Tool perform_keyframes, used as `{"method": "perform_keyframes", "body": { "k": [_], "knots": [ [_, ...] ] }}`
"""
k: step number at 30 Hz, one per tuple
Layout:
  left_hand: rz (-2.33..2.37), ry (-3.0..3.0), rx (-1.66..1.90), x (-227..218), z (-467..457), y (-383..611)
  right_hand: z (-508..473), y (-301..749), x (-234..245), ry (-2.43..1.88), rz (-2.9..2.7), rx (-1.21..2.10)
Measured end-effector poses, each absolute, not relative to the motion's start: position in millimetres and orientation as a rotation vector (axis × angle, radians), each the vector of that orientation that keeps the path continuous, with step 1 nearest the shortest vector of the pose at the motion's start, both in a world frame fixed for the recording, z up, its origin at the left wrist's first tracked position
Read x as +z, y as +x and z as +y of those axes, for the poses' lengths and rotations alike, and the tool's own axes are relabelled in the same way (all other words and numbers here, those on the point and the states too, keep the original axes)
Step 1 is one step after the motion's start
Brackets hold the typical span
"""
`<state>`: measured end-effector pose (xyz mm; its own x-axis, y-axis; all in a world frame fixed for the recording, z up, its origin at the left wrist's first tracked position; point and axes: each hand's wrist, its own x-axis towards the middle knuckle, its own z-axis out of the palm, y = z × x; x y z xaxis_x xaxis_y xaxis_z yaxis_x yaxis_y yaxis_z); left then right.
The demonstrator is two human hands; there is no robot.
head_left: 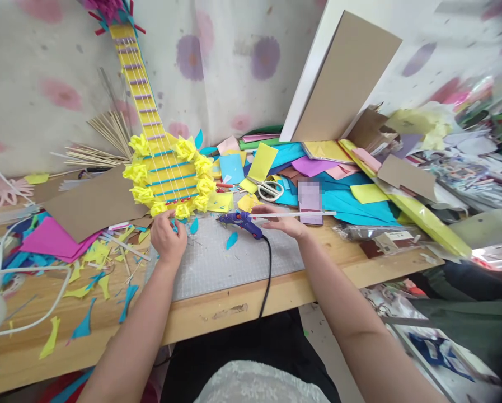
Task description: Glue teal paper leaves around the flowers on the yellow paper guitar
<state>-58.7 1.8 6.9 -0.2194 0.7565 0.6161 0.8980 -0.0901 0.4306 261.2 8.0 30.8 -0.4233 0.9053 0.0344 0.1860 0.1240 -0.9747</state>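
My left hand [168, 235] is closed in a pinch at the lower edge of a yellow paper guitar [167, 168], on a small teal paper piece. The guitar has yellow paper flowers round its body and its neck leans up against the wall. My right hand [282, 222] is wrapped round a blue glue gun [243, 222] that lies over a grey cutting mat [217, 260]. A long white glue stick [296, 214] runs from the gun's back to the right. The gun's black cord [268, 274] drops over the table's front edge.
White-handled scissors [270, 190] lie behind the gun among coloured paper sheets [338, 190]. Brown cardboard [93, 204] lies left of the guitar, and a tall board [343, 78] leans on the wall. Paper scraps litter the wooden table [108, 319]. Thin sticks [108, 137] fan out at the back left.
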Motion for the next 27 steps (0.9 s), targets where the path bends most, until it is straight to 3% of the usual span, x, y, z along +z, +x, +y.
{"method": "perform_keyframes", "body": {
  "k": [14, 27],
  "knots": [
    [-2.042, -2.125, -0.786, 5, -20, -65, -1, 211, -3, -1.367, -1.779, 0.9],
    [-2.23, -2.119, -0.629, -1, -14, -39, 1, 211, -18, -1.367, -1.701, 0.863]
  ]
}}
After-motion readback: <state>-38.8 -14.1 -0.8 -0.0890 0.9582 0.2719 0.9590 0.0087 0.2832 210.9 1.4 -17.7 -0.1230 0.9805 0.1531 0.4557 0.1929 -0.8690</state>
